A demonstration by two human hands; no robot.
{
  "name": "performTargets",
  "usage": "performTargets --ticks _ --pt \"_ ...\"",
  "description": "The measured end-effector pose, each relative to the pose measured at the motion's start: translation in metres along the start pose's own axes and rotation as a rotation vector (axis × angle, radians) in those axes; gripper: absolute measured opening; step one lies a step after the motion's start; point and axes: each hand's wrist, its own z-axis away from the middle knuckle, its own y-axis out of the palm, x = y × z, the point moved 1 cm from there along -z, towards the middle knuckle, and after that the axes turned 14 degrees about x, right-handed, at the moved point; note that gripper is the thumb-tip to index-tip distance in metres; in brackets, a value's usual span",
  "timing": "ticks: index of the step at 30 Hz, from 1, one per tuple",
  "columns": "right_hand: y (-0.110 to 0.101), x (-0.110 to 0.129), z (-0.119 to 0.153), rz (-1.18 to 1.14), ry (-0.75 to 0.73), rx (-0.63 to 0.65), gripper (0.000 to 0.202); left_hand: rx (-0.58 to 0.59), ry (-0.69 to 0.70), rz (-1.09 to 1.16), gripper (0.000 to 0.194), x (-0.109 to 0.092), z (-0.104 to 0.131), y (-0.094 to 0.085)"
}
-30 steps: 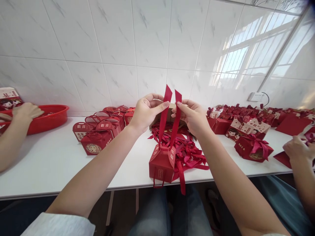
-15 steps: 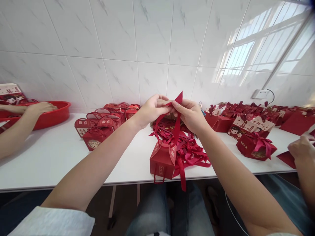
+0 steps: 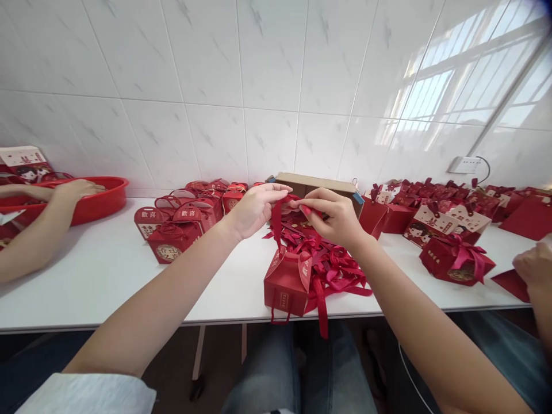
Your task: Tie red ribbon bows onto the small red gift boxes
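My left hand [image 3: 259, 211] and my right hand [image 3: 331, 216] meet above the table, fingertips almost touching, both pinching a red ribbon [image 3: 276, 223]. The ribbon hangs in a strip below my left fingers, down to the top of a small red gift box [image 3: 285, 284] at the table's front edge. The box stands upright, with a thin cord loop below its front. A heap of loose red ribbons [image 3: 336, 264] lies right of and behind it. Part of the held ribbon is hidden by my fingers.
Behind my hands is an open cardboard box [image 3: 319, 182]. Finished red boxes [image 3: 175, 233] stand to the left, and more boxes [image 3: 457, 261] to the right. A red basin [image 3: 99, 201] with another person's hands is far left; another person's hand [image 3: 537, 267] is far right.
My hands have lowered slightly and the pointed ribbon end that stuck up between them no longer shows. My right hand has turned, and the cardboard box behind has come into view.
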Motion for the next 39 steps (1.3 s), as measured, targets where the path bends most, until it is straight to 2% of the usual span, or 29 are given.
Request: performTargets --ticks 3,6,8,10,13,17,20,22,24,26,29,32,35,39 --pt "0.007 0.003 0.003 -0.092 0.049 -0.117 0.022 -0.089 0.115 -0.254 0.027 0.003 0.009 0.003" --pt "0.008 0.004 0.013 -0.249 0.174 -0.282 0.019 -0.237 0.201 -0.74 0.035 0.005 0.021 0.003" --pt "0.005 0.003 0.028 -0.32 0.3 -0.368 0.017 -0.328 0.235 -1.023 0.034 0.005 0.032 -0.004" --pt "-0.003 0.001 0.052 -0.314 0.435 -0.391 0.019 -0.403 0.217 -1.219 0.031 0.008 0.045 -0.02" --pt "-0.015 -0.005 0.105 -0.164 0.62 -0.308 0.021 -0.429 0.096 -1.387 0.032 0.017 0.073 -0.055" --pt "-0.023 -0.02 0.18 0.032 0.816 -0.178 0.027 -0.329 -0.197 -1.439 0.036 0.043 0.114 -0.102" --pt "-0.019 -0.03 0.205 0.085 0.831 -0.026 0.027 -0.201 -0.353 -1.321 0.032 0.062 0.129 -0.113" --pt "-0.015 -0.029 0.2 0.176 0.79 -0.049 0.027 -0.12 -0.329 -1.27 0.023 0.067 0.126 -0.106" --pt "-0.012 -0.022 0.18 0.251 0.738 -0.146 0.032 -0.099 -0.256 -1.238 0.019 0.068 0.115 -0.092" --pt "-0.005 -0.012 0.155 0.173 0.693 -0.172 0.028 -0.106 -0.215 -1.155 0.022 0.068 0.101 -0.075" --pt "0.014 0.0 0.122 -0.09 0.684 -0.041 0.024 -0.05 -0.225 -0.891 0.027 0.072 0.08 -0.052" --pt "0.037 0.004 0.104 -0.201 0.718 0.109 0.028 0.034 -0.262 -0.673 0.032 0.082 0.067 -0.038" --pt "0.057 0.002 0.101 -0.311 0.778 0.207 0.031 0.082 -0.275 -0.612 0.034 0.091 0.061 -0.031" --pt "0.071 0.0 0.104 -0.496 0.827 0.212 0.034 0.061 -0.296 -0.601 0.038 0.099 0.062 -0.028"
